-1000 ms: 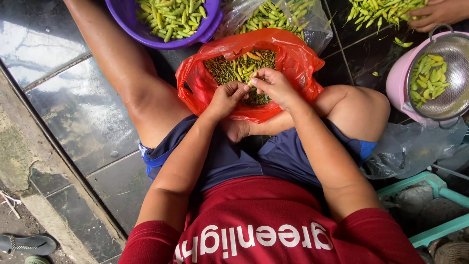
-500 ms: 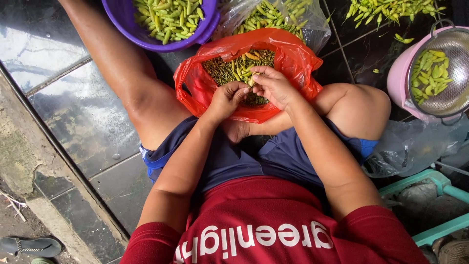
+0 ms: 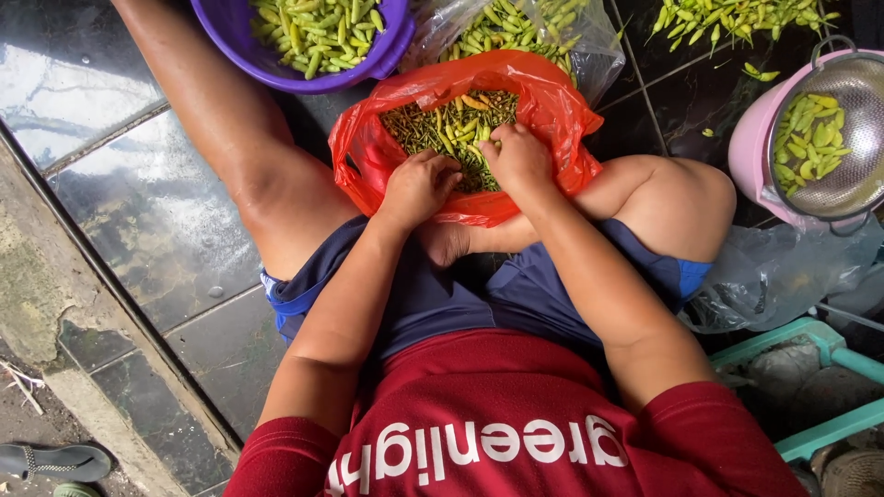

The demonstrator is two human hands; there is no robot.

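Observation:
I sit on a dark tiled floor with a red plastic bag (image 3: 552, 101) between my legs. It holds a heap of small green chili stems and a few chilies (image 3: 442, 124). My left hand (image 3: 419, 184) and my right hand (image 3: 517, 155) rest together on the bag's near edge, fingers curled, pinching something small between them that I cannot make out. A purple basin (image 3: 391, 46) of green chilies stands beyond my left knee.
A clear plastic bag (image 3: 589, 32) of green chilies lies behind the red one. Loose chilies (image 3: 737, 18) lie on the tiles at far right. A metal colander (image 3: 852, 101) in a pink bucket (image 3: 750, 152) holds chilies. Teal stool frame (image 3: 820, 345) at right; sandal (image 3: 55, 460) lower left.
Both hands have stayed at the bag's near edge, with only small finger movements. The view has shifted slightly.

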